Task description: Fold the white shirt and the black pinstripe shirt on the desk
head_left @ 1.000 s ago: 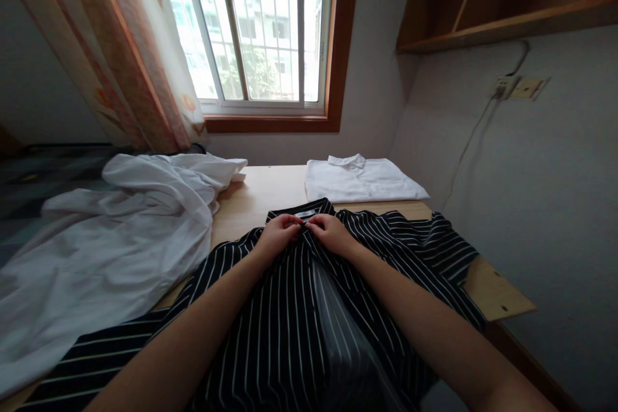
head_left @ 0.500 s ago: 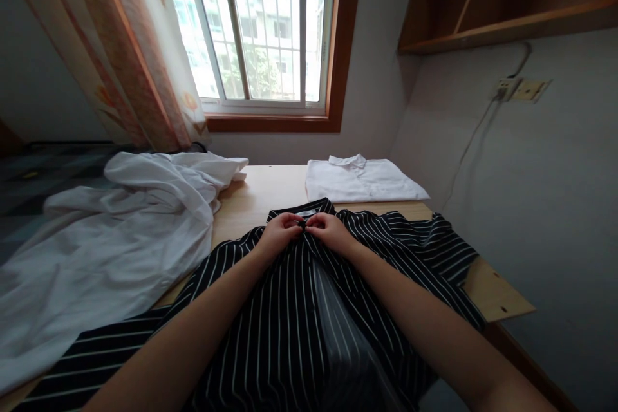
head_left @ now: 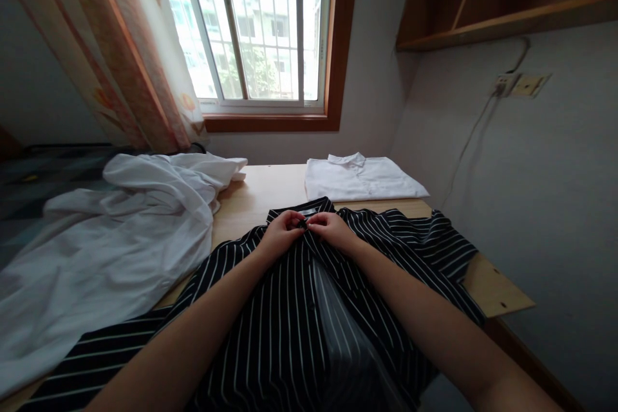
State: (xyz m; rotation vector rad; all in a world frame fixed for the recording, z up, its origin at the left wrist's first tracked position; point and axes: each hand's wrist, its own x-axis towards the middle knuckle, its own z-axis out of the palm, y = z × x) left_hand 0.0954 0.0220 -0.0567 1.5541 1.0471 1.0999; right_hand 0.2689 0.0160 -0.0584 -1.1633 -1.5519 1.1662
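Note:
A black shirt with white stripes (head_left: 280, 309) lies spread face up, collar toward the window, its front parted below the neck. My left hand (head_left: 282, 230) pinches the front edge just beneath the collar. Meeting it from the other side, my right hand (head_left: 332, 230) pinches the opposite front edge, fingertips nearly touching the left ones. Whatever small piece sits between the fingertips, perhaps a button, is too hidden to tell. Lower down, the open front shows the paler inside of the cloth.
A folded white shirt (head_left: 364, 180) lies at the back right of the wooden table (head_left: 270, 183). Crumpled white cloth (head_left: 130, 225) covers the left side. A curtain (head_left: 130, 45) hangs by the window, and a wooden shelf (head_left: 512, 19) juts from the right wall.
Both hands stay at the collar with only slight finger movement. The view has shifted a little; the shirt lies as before.

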